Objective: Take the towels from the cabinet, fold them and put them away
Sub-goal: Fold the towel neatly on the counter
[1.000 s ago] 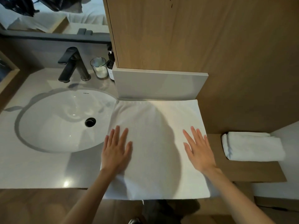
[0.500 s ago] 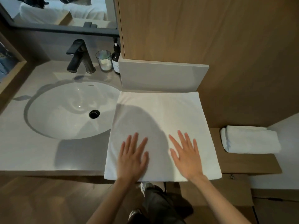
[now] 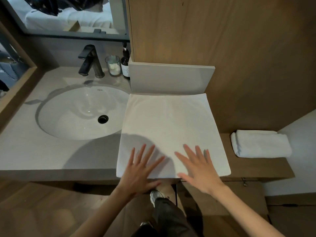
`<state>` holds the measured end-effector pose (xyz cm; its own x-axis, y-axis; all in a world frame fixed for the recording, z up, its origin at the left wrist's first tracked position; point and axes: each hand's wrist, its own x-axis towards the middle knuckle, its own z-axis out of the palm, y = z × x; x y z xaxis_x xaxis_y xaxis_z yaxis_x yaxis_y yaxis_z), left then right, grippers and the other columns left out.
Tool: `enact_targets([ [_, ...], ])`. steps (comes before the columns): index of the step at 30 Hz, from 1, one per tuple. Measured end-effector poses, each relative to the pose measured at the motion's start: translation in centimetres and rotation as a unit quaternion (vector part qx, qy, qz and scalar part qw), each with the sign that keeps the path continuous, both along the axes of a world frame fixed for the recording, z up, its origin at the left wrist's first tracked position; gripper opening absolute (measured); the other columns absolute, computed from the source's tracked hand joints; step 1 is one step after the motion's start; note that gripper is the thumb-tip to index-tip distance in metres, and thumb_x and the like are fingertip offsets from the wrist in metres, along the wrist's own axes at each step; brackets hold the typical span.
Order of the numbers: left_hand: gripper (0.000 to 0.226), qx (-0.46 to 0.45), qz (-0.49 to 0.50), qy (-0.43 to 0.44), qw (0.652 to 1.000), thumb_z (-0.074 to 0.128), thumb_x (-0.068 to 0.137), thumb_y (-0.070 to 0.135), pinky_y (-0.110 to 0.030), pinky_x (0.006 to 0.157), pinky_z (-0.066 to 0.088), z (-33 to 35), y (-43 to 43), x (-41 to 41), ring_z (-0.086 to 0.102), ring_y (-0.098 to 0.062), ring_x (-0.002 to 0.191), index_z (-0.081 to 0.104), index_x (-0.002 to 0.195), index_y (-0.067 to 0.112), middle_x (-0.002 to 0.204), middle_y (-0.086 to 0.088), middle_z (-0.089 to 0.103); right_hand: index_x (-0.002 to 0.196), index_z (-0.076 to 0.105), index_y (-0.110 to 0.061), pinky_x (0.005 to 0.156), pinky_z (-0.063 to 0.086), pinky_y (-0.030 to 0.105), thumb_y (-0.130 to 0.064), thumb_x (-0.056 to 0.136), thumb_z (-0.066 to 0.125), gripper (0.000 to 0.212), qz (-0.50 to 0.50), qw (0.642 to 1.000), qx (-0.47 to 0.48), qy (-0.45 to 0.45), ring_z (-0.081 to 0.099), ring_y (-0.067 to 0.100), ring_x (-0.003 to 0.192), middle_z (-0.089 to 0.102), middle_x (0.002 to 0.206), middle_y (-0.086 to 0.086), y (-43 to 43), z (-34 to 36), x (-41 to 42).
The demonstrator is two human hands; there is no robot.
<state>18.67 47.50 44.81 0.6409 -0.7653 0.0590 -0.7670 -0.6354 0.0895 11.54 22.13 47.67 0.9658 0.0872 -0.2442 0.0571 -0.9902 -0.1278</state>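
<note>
Both hands, the left hand (image 3: 139, 170) and the right hand (image 3: 198, 171), lie flat with fingers spread on the white towel (image 3: 171, 127), low in the frame's middle. It covers the tabletop (image 3: 42, 151) beside the sink (image 3: 77, 115). It looks soft and light; corners seem best to pinch. Its near edge is partly hidden.

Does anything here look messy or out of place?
Nothing stands out. The white towel lies flat and square on the counter, both hands open at its near edge; a folded towel sits neatly on the wooden shelf.
</note>
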Motion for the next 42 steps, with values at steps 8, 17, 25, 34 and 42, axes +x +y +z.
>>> enact_targets([
  [8, 0.110, 0.113, -0.036, -0.066, 0.991, 0.085, 0.061, 0.014, -0.070, 0.099, 0.034, -0.7, 1.1, 0.8, 0.028, -0.053, 0.135, 0.023, 0.150, 0.036, 0.151, -0.027, 0.029, 0.154, 0.010, -0.036, 0.108, 0.029, 0.062, 0.020, 0.059, 0.072, 0.127, 0.014, 0.990, -0.122, -0.065, 0.013, 0.049, 0.142, 0.011, 0.162, 0.009, -0.6, -2.9, -1.1],
  [17, 0.096, 0.084, -0.052, -0.051, 0.994, 0.072, 0.064, -0.012, -0.055, 0.098, 0.043, 0.5, 5.4, 0.8, 0.048, -0.044, 0.126, 0.040, 0.145, 0.028, 0.144, -0.017, 0.046, 0.149, -0.010, -0.044, 0.116, 0.005, 0.032, 0.024, 0.080, 0.044, 0.111, -0.001, 0.998, -0.068, 0.003, -0.014, 0.018, 0.144, -0.018, 0.155, -0.012, -4.2, 0.5, -4.2],
  [25, 0.043, -0.161, 0.045, 0.165, 0.972, 0.051, 0.098, 0.012, -0.011, 0.102, 0.033, 4.7, 9.5, 3.3, 0.053, -0.003, 0.122, 0.057, 0.122, 0.047, 0.127, 0.028, 0.055, 0.118, 0.065, -0.026, 0.087, 0.052, 0.023, -0.003, 0.091, 0.060, 0.036, -0.206, 0.945, 0.182, -0.176, 0.059, 0.007, 0.103, 0.065, 0.116, -0.006, -5.3, 2.3, -5.4],
  [34, 0.008, -0.449, 0.291, 0.283, 0.795, 0.066, 0.090, 0.017, -0.005, 0.055, 0.042, 8.7, 8.9, 5.2, 0.061, 0.007, 0.061, 0.068, 0.082, 0.015, 0.075, 0.004, 0.069, 0.072, 0.057, -0.010, 0.057, 0.033, 0.021, -0.021, 0.090, 0.067, 0.023, -0.426, 0.712, 0.465, -0.310, 0.043, 0.012, 0.062, 0.047, 0.063, 0.001, -4.0, 5.1, -2.9],
  [42, 0.021, -0.487, 0.356, 0.245, 0.759, 0.056, 0.096, 0.023, -0.017, 0.056, 0.041, 8.6, 5.6, 8.9, 0.053, 0.000, 0.061, 0.061, 0.080, 0.010, 0.075, -0.003, 0.063, 0.103, 0.061, -0.016, 0.069, 0.046, 0.021, -0.033, 0.096, 0.056, 0.019, -0.441, 0.700, 0.446, -0.343, 0.056, 0.006, 0.087, 0.060, 0.090, -0.012, -4.6, 4.9, 1.4],
])
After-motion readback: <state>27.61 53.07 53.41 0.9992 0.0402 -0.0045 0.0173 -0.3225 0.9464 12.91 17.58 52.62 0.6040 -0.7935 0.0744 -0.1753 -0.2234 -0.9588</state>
